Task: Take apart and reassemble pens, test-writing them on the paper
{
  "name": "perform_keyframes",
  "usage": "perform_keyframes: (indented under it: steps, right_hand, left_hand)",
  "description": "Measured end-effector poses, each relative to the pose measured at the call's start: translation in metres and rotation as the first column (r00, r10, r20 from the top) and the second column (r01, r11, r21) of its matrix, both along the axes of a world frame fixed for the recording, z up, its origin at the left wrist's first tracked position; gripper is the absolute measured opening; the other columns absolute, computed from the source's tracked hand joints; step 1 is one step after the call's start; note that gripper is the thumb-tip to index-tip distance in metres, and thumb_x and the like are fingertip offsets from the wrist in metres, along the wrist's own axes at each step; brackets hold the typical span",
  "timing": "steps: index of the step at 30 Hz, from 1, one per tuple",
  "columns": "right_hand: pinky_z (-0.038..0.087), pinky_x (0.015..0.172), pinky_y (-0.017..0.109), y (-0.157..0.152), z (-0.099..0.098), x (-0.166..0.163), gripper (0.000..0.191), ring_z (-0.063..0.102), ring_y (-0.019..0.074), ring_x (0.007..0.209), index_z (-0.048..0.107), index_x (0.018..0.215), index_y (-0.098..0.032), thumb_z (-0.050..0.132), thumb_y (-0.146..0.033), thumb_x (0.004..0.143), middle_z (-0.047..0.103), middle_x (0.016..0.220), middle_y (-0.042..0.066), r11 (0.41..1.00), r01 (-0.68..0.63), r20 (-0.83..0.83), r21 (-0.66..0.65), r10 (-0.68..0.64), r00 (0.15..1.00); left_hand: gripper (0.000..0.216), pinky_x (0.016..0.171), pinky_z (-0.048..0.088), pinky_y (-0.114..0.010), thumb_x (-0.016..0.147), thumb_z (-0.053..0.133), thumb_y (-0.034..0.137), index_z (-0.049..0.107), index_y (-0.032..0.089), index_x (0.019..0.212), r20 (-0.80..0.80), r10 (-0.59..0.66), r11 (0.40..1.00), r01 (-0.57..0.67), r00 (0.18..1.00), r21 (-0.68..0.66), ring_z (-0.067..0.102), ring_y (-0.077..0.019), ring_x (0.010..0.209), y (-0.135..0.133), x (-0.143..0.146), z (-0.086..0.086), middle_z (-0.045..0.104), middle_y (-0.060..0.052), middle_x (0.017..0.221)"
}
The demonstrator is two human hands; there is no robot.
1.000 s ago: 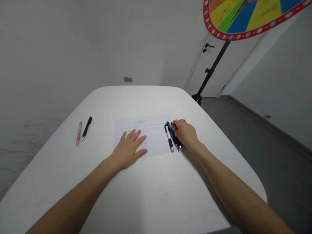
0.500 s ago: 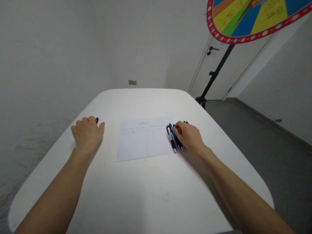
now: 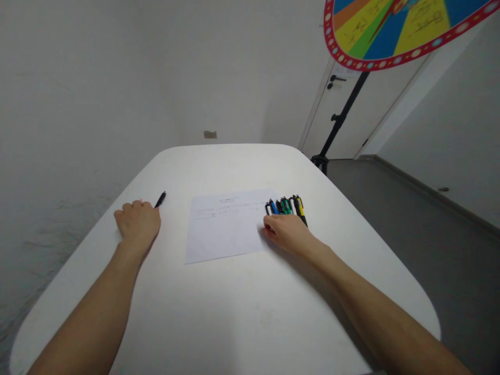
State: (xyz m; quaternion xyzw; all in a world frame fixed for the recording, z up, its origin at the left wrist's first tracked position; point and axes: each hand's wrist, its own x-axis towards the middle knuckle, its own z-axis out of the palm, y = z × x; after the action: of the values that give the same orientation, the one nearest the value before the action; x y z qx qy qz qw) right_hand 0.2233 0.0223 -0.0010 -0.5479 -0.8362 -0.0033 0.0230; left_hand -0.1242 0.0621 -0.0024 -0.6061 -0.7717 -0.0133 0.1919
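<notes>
My left hand lies knuckles-up on the left side of the white table, fingers curled over a black pen whose far end sticks out past my fingers. My right hand rests palm down on the near ends of a row of several pens in white, blue, green, black and yellow, beside the right edge of a printed sheet of paper. The pens lie flat, side by side. Whether my right fingers grip them is hidden.
A colourful prize wheel on a black stand is behind the table's far right corner, in front of a white door. Grey floor runs along the right. A white wall stands close on the left.
My left hand left the paper, went left to the black pen and closed over it. My right hand slid back toward me, uncovering the tops of the pens.
</notes>
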Motion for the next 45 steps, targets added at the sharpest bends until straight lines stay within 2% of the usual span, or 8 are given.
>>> perform_keyframes:
  steps: [10, 15, 18, 21, 24, 28, 36, 45]
  right_hand:
    - [0.038, 0.064, 0.030, 0.000, 0.003, 0.006, 0.020, 0.065, 0.0240, 0.079, 0.059, 0.100, -0.016, 0.041, -0.016, 0.090, 0.070, 0.094, 0.011, 0.999, 0.030, 0.114, -0.037, -0.026, 0.993]
    - [0.038, 0.064, 0.029, -0.004, 0.006, 0.000, 0.018, 0.061, 0.0212, 0.074, 0.061, 0.100, -0.016, 0.055, -0.019, 0.083, 0.066, 0.078, 0.007, 0.984, 0.138, -0.278, -0.114, -0.165, 0.946]
    - [0.037, 0.053, 0.026, -0.011, 0.003, -0.019, 0.035, 0.051, 0.0135, 0.054, 0.059, 0.102, -0.017, 0.069, -0.033, 0.073, 0.052, 0.059, -0.004, 0.942, -0.054, -0.810, -0.331, -0.254, 0.528]
    - [0.036, 0.044, 0.023, -0.018, 0.000, -0.041, 0.042, 0.045, 0.0096, 0.045, 0.057, 0.103, -0.019, 0.070, -0.041, 0.069, 0.052, 0.058, -0.006, 0.831, -0.387, -0.900, -0.400, -0.436, -0.006]
    - [0.039, 0.042, 0.020, -0.020, 0.000, -0.051, 0.034, 0.049, 0.0086, 0.045, 0.058, 0.082, -0.017, 0.074, -0.043, 0.067, 0.056, 0.056, -0.004, 0.815, -0.423, -0.807, -0.396, -0.529, -0.264]
    - [0.037, 0.036, 0.014, -0.017, 0.002, -0.048, 0.034, 0.047, 0.0058, 0.040, 0.057, 0.073, -0.017, 0.081, -0.036, 0.059, 0.056, 0.051, -0.005, 0.849, -0.309, -0.713, -0.429, -0.528, -0.461]
    - [0.049, 0.042, 0.016, -0.021, -0.004, -0.051, 0.035, 0.061, 0.0102, 0.048, 0.057, 0.069, -0.017, 0.083, -0.037, 0.060, 0.065, 0.057, 0.000, 0.828, -0.389, -0.720, -0.404, -0.550, -0.422]
    - [0.052, 0.047, 0.017, -0.023, -0.003, -0.052, 0.031, 0.063, 0.0103, 0.051, 0.061, 0.069, -0.017, 0.083, -0.036, 0.061, 0.067, 0.059, 0.000, 0.878, -0.362, -0.787, -0.312, -0.452, -0.419]
  left_hand:
    - [0.036, 0.074, 0.040, -0.041, 0.092, 0.033, 0.037, 0.060, 0.014, 0.091, 0.237, -0.228, 0.973, 0.215, 0.944, 0.077, 0.060, -0.0293, 0.078, -0.010, 0.044, 0.017, 0.065, -0.014, 0.079]
    - [0.025, 0.066, 0.039, -0.032, 0.089, 0.040, 0.036, 0.057, 0.019, 0.082, 0.530, -0.498, 0.859, 0.476, 0.687, 0.191, 0.057, -0.0205, 0.069, -0.025, 0.075, 0.019, 0.062, -0.005, 0.074]
    - [0.022, 0.065, 0.039, -0.030, 0.087, 0.044, 0.035, 0.056, 0.020, 0.078, 0.602, -0.643, 0.712, 0.658, 0.473, 0.244, 0.054, -0.0171, 0.066, -0.038, 0.098, 0.018, 0.060, -0.001, 0.070]
    - [0.018, 0.067, 0.040, -0.030, 0.087, 0.049, 0.033, 0.057, 0.020, 0.077, 0.596, -0.710, 0.609, 0.752, 0.374, 0.253, 0.054, -0.0166, 0.069, -0.049, 0.116, 0.017, 0.061, -0.001, 0.070]
    - [0.015, 0.067, 0.042, -0.030, 0.086, 0.053, 0.033, 0.059, 0.020, 0.083, 0.610, -0.736, 0.565, 0.763, 0.294, 0.314, 0.055, -0.0160, 0.069, -0.055, 0.123, 0.014, 0.062, -0.001, 0.073]
    - [0.012, 0.067, 0.044, -0.028, 0.086, 0.054, 0.030, 0.060, 0.019, 0.086, 0.642, -0.733, 0.597, 0.667, 0.227, 0.446, 0.056, -0.0150, 0.069, -0.055, 0.122, 0.009, 0.063, -0.001, 0.075]
    - [0.022, 0.066, 0.040, -0.029, 0.090, 0.044, 0.026, 0.057, 0.020, 0.074, 0.537, -0.801, 0.552, 0.673, 0.264, 0.493, 0.051, -0.0166, 0.068, -0.061, 0.131, 0.007, 0.059, -0.003, 0.069]
    - [0.045, 0.050, 0.032, -0.026, 0.089, 0.034, 0.044, 0.041, 0.021, 0.052, 0.924, -0.380, 0.764, 0.575, 0.034, 0.293, 0.039, -0.0124, 0.048, -0.061, 0.137, 0.010, 0.039, 0.003, 0.048]
